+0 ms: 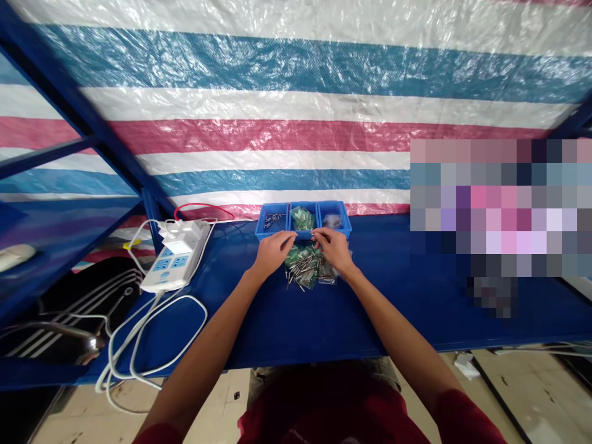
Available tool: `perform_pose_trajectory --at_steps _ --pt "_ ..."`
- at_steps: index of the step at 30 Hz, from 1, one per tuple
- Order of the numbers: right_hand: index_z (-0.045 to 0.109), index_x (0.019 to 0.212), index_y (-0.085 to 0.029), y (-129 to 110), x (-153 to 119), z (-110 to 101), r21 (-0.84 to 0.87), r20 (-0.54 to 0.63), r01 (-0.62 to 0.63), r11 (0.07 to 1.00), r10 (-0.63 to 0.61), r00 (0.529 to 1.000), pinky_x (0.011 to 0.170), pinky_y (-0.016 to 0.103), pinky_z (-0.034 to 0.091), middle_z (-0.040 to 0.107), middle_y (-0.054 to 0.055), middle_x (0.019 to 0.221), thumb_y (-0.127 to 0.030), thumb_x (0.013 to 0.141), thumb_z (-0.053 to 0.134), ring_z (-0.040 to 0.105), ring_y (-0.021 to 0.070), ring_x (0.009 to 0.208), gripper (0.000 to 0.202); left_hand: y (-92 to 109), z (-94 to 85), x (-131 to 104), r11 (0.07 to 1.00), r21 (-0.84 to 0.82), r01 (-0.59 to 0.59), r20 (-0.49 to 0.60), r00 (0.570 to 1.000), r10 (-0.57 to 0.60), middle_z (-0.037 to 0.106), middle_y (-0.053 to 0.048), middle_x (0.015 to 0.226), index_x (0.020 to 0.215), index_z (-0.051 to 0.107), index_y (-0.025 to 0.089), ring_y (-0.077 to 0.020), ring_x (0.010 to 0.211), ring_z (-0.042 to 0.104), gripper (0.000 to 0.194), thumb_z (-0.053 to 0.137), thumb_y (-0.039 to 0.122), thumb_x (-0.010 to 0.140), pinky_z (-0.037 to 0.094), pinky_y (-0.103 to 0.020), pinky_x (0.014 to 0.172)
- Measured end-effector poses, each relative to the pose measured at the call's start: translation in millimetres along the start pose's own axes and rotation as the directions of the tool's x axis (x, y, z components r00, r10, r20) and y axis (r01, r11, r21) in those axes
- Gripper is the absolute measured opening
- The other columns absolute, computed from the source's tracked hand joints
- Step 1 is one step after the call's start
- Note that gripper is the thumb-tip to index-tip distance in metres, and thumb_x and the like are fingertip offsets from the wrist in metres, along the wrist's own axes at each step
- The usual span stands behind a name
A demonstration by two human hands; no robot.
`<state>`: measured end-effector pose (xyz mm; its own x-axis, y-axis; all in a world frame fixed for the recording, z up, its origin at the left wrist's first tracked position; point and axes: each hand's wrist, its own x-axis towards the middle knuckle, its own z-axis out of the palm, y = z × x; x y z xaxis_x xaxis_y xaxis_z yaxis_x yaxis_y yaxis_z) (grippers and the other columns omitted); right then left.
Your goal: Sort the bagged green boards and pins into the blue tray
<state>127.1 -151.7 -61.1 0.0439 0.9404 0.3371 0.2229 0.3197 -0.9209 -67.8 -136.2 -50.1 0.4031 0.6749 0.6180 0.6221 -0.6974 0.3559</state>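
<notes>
My left hand (274, 253) is at the front edge of the middle blue bin (303, 235), thumb and fingertips pinched together. Across from it, my right hand (335, 250) is also closed in a pinch by the same bin. Anything between the fingertips is too small to make out. Just below and between both hands lies a pile of slim metal pins (303, 266) on green plastic. A clear plastic bag (328, 274) with small contents is beside the pile, partly under my right hand. The middle bin contains a green plastic bag (303, 218).
A left bin (261, 229) holds dark slim pins, and a right bin (346, 227) holds a clear bag. Left on the blue table (370, 308) stands a white power strip (172, 268) with looped cables (134, 345). Striped sheeting (277, 135) hangs behind. The right side is pixelated.
</notes>
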Motion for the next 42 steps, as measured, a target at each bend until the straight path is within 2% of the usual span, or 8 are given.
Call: perform_pose_trajectory --at_steps 3,6,13,19,25,33,38,42 --pt "0.066 0.091 -0.018 1 0 1 0.138 0.020 -0.056 0.989 0.054 0.998 0.054 0.028 0.049 0.069 0.003 0.069 -0.042 0.079 0.061 0.062 0.0155 0.053 0.027 2 -1.8 1 1.000 -0.011 0.005 -0.011 1.000 -0.005 0.073 -0.006 0.089 0.099 0.069 0.018 -0.0155 0.072 0.065 0.030 0.044 0.033 0.097 0.047 -0.025 0.069" --pt "0.064 0.081 -0.017 -2 -1 1 0.206 0.038 -0.106 0.973 0.100 0.994 0.050 0.026 0.049 0.068 0.003 0.064 -0.046 0.074 0.069 0.061 0.0146 0.048 0.030 5 -3.3 1 0.999 -0.047 -0.014 0.015 1.000 0.015 0.071 -0.005 0.083 0.101 0.069 0.017 -0.0125 0.060 0.058 0.029 0.047 0.036 0.096 0.044 -0.024 0.063" --pt "0.059 0.063 -0.018 -8 -3 4 0.206 0.043 -0.162 0.965 0.156 0.987 0.043 0.025 0.046 0.064 0.003 0.053 -0.057 0.071 0.071 0.057 0.0135 0.042 0.042 10 -1.0 0 0.991 -0.115 -0.073 0.061 0.995 0.081 0.068 -0.004 0.083 0.102 0.067 0.018 -0.0107 0.057 0.053 0.028 0.051 0.040 0.095 0.044 -0.024 0.063" --pt "0.057 0.060 -0.018 -10 -4 4 0.171 0.114 -0.156 0.973 0.138 0.984 0.040 0.023 0.040 0.063 0.001 0.052 -0.060 0.074 0.066 0.055 0.0122 0.039 0.045 8 1.2 0 0.991 -0.115 -0.074 0.006 0.997 0.075 0.069 -0.005 0.088 0.100 0.066 0.018 -0.0107 0.057 0.053 0.028 0.054 0.042 0.093 0.045 -0.025 0.062" --pt "0.058 0.060 -0.018 -12 -7 5 0.141 0.212 -0.157 0.977 0.125 0.969 0.039 0.022 0.037 0.061 0.000 0.049 -0.060 0.074 0.067 0.049 0.0101 0.035 0.045 10 0.3 1 0.983 -0.148 -0.106 0.035 0.993 0.112 0.069 -0.007 0.090 0.090 0.065 0.018 -0.0167 0.083 0.064 0.028 0.046 0.037 0.097 0.048 -0.028 0.077" --pt "0.059 0.065 -0.018 -10 -7 7 0.098 0.214 -0.165 0.981 0.141 0.967 0.041 0.023 0.038 0.059 -0.001 0.050 -0.068 0.079 0.055 0.049 0.0103 0.037 0.052 8 -1.4 1 0.997 -0.062 -0.046 0.099 0.994 0.052 0.069 -0.005 0.089 0.091 0.064 0.019 -0.0158 0.082 0.064 0.033 0.039 0.039 0.100 0.046 -0.025 0.073" --pt "0.055 0.062 -0.020 -12 -7 6 0.061 0.199 -0.112 0.992 0.098 0.975 0.045 0.025 0.039 0.055 -0.002 0.050 -0.064 0.084 0.051 0.049 0.0112 0.040 0.050 7 -1.6 0 0.999 -0.031 -0.013 0.092 0.996 0.015 0.068 -0.005 0.088 0.092 0.063 0.018 -0.0160 0.080 0.063 0.033 0.039 0.040 0.099 0.043 -0.025 0.070" --pt "0.055 0.063 -0.020 -14 -7 7 0.083 0.199 -0.111 0.990 0.093 0.976 0.046 0.024 0.038 0.054 -0.002 0.051 -0.063 0.084 0.052 0.048 0.0108 0.043 0.047 9 -1.3 1 0.997 -0.060 0.047 0.082 0.996 -0.042 0.066 -0.002 0.079 0.089 0.062 0.019 -0.0141 0.066 0.058 0.032 0.043 0.043 0.097 0.041 -0.024 0.063"
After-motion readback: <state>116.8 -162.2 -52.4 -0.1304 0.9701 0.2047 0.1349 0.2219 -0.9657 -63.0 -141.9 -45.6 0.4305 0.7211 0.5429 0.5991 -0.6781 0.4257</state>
